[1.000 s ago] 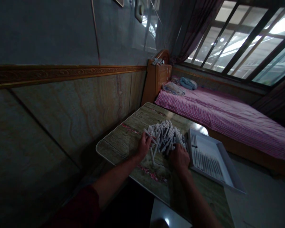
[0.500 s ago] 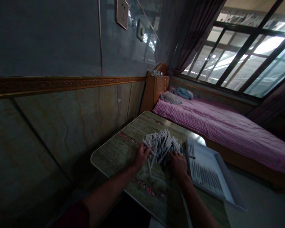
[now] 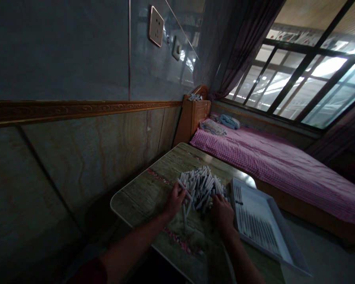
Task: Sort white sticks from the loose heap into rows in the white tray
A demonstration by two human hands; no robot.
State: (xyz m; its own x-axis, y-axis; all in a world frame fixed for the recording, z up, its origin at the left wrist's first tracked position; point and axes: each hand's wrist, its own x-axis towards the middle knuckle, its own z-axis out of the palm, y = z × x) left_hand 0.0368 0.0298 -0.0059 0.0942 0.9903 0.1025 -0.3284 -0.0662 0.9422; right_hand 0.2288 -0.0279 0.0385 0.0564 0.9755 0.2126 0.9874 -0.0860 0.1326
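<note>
Dim bedroom; bench (image 3: pixel 142 189) stands beside the bed (image 3: pixel 269 165). Loose white sticks (image 3: pixel 202 185) heaped mid-bench, tray (image 3: pixel 262 205) just right of them. Left hand (image 3: pixel 174 200) pinches one stick at the heap's edge. Right hand (image 3: pixel 221 211) lies curled on the heap, grip indiscernible. Sticks judged light, stiff, brittle: take mid-length.

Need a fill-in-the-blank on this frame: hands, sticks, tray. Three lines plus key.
The left hand and right hand touch a pile of white sticks lying on the ____.
The white tray sits on the pile's ____ side.
More sticks, laid in neat rows, lie inside the ____.
Missing words: table; right; tray.
</note>
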